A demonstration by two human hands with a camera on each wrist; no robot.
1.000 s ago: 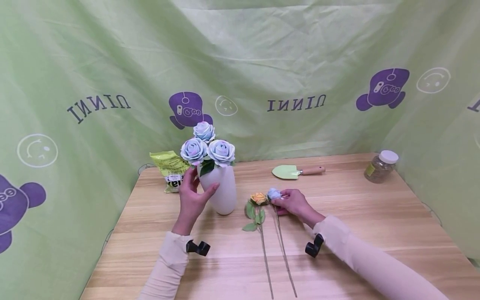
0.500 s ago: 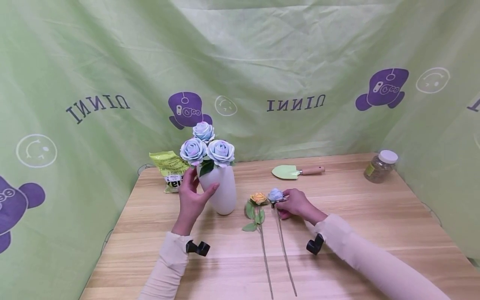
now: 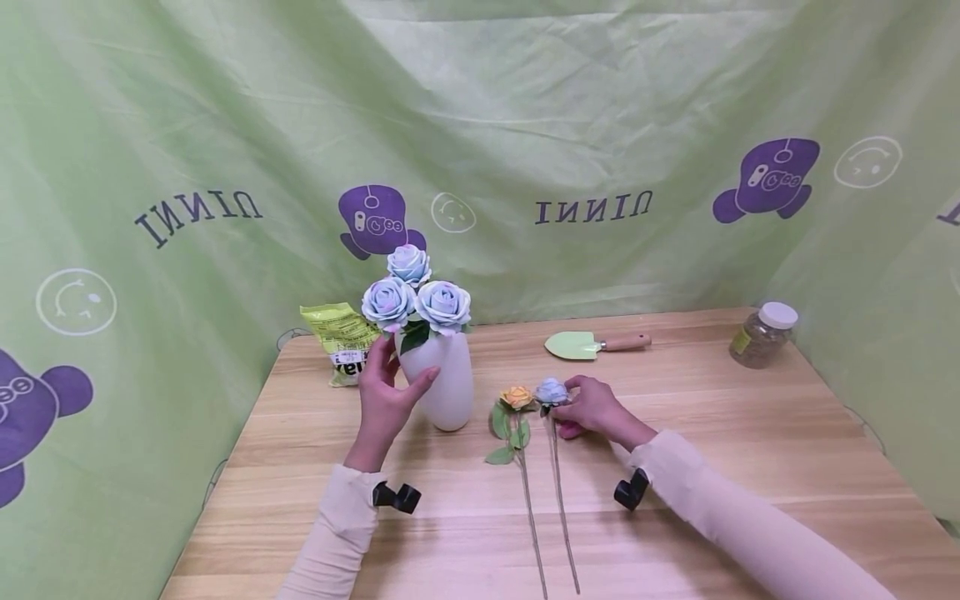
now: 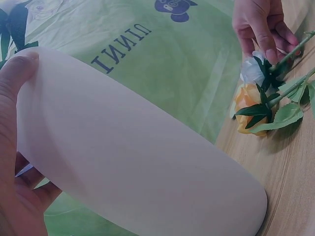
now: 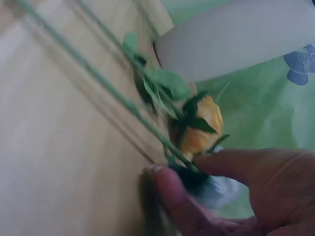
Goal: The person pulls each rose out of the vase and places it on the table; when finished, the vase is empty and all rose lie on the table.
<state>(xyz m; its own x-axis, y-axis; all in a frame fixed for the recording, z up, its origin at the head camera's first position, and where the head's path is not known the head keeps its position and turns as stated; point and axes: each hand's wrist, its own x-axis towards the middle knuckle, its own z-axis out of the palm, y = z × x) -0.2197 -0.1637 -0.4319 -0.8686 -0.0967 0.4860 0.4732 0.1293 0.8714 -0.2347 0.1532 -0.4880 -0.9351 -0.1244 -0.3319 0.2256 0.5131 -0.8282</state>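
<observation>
My left hand (image 3: 384,402) grips the upper side of a white vase (image 3: 447,385), thumb toward the front and fingers round the far side. The vase stands upright on the table with three pale blue roses (image 3: 442,307) in its mouth. To the right, my right hand (image 3: 596,408) pinches the stem (image 5: 133,105) of a single blue rose (image 3: 551,392) just below its bloom. In the right wrist view, finger and thumb close on the stem and partly hide the bloom. Beside it lies an orange rose (image 3: 517,397) with green leaves, its stem running toward the front edge.
A green snack bag (image 3: 337,342) stands behind the vase on the left. Toward the back lies a pale green trowel (image 3: 573,344) with a wooden handle. A white-lidded jar (image 3: 761,337) stands at the back right. Green printed cloth (image 3: 480,108) encloses the table (image 3: 697,400).
My right hand has shifted its hold from the blue rose's bloom to the stem beneath it. That rose's stem end has swung left. The left hand and vase stay put.
</observation>
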